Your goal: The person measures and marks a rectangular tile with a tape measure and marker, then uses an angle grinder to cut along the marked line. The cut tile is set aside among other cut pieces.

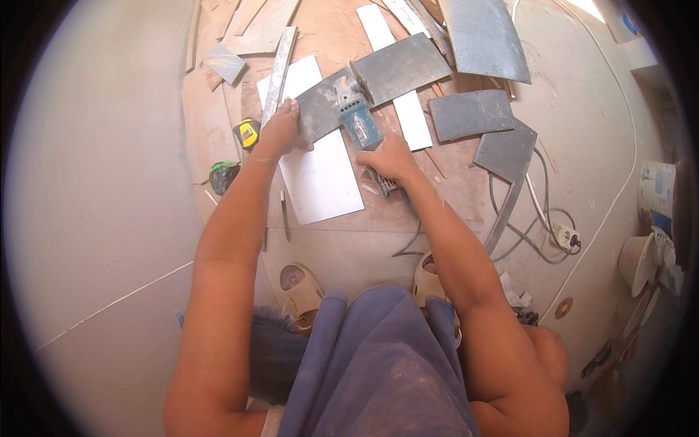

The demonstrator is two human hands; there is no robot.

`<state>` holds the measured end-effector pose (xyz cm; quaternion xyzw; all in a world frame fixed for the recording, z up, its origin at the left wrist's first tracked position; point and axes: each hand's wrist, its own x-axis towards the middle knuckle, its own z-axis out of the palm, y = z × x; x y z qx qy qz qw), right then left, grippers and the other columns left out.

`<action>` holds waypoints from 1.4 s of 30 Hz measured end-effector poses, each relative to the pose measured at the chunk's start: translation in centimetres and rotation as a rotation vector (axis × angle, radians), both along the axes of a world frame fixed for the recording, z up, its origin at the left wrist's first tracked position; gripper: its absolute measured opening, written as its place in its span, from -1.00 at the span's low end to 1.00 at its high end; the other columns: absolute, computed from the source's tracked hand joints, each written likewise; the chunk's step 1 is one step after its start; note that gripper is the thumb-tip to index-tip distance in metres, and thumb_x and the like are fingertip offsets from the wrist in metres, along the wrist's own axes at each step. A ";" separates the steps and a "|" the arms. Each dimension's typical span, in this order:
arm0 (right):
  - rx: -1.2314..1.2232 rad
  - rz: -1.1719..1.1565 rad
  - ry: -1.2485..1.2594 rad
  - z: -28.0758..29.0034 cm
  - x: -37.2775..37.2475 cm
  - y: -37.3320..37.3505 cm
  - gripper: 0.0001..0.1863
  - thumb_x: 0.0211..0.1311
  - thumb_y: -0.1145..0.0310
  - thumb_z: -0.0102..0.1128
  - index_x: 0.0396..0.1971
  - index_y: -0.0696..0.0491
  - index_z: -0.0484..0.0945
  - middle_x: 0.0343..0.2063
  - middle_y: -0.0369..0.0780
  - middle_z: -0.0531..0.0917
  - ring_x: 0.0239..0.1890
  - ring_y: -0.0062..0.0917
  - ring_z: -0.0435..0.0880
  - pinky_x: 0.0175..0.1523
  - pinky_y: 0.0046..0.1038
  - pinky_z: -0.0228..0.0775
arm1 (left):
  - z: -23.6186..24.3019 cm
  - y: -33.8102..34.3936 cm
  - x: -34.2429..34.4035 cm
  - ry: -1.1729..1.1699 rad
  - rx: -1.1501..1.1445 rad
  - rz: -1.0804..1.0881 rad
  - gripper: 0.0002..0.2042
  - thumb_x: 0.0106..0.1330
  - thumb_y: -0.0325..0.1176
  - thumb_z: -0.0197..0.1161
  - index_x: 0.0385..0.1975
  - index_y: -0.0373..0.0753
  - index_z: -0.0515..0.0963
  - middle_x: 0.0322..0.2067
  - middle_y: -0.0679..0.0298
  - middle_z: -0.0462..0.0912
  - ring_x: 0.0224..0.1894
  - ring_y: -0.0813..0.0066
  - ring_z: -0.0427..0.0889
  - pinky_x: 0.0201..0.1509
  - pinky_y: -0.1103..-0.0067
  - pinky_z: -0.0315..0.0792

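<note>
My right hand point(391, 158) is wrapped round the body of a teal angle grinder point(361, 130). Its disc point(361, 82) stands on edge across a long dark grey tile point(404, 67), at a line dividing it into left and right parts. Whether the cut goes right through cannot be told. At the tile's left end my left hand point(282, 131) grips it, fingers at the far corner and thumb at the near one. A metal straightedge point(279, 73) runs away from those fingers. White panels point(320, 182) lie beneath the tile.
A yellow tape measure point(248, 132) and a black-green one point(223, 177) sit at left; a pencil point(285, 216) lies nearer me. Dark tile pieces point(472, 115) are on the right, by a cable and socket point(565, 237). Buckets point(657, 191) stand far right. My sandalled feet point(300, 289) are close.
</note>
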<state>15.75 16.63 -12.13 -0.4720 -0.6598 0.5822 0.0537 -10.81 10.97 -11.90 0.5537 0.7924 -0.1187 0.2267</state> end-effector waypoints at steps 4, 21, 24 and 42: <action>0.074 -0.076 0.042 -0.9 -1.7 0.9 -0.41 -0.26 0.18 0.41 -0.20 0.28 0.62 -0.27 0.04 0.70 -0.23 -0.21 0.70 -0.07 -0.33 0.51 | -0.3 0.2 0.0 0.015 -0.009 -0.001 0.24 -0.25 -0.15 0.68 0.47 -0.41 0.02 0.49 -0.08 0.01 0.50 0.01 0.12 0.53 0.37 0.12; 0.048 -0.022 0.013 -0.8 -6.3 4.8 -0.35 -0.31 0.10 0.44 -0.28 0.37 0.62 -0.31 0.13 0.71 -0.22 -0.12 0.74 -0.09 -0.30 0.56 | -0.2 -0.2 -0.1 0.022 0.022 -0.038 0.25 -0.27 -0.11 0.68 0.46 -0.43 0.03 0.49 -0.10 0.02 0.49 -0.06 0.13 0.49 0.32 0.20; 0.039 -0.032 0.016 -1.5 -6.6 5.1 -0.38 -0.32 0.09 0.44 -0.32 0.35 0.65 -0.35 0.12 0.72 -0.25 -0.13 0.75 -0.12 -0.31 0.56 | -0.2 -0.2 -0.1 0.030 0.012 -0.038 0.25 -0.26 -0.10 0.68 0.46 -0.43 0.02 0.49 -0.10 0.02 0.48 -0.06 0.15 0.48 0.32 0.21; 0.014 -0.032 0.003 -0.2 -3.9 2.6 -0.19 -0.29 0.14 0.47 -0.02 0.39 0.49 -0.12 0.17 0.65 -0.04 -0.09 0.67 0.07 -0.28 0.50 | -0.5 -0.2 -0.2 0.041 0.013 -0.049 0.24 -0.23 -0.10 0.67 0.46 -0.43 0.01 0.48 -0.12 0.02 0.48 -0.07 0.14 0.49 0.32 0.20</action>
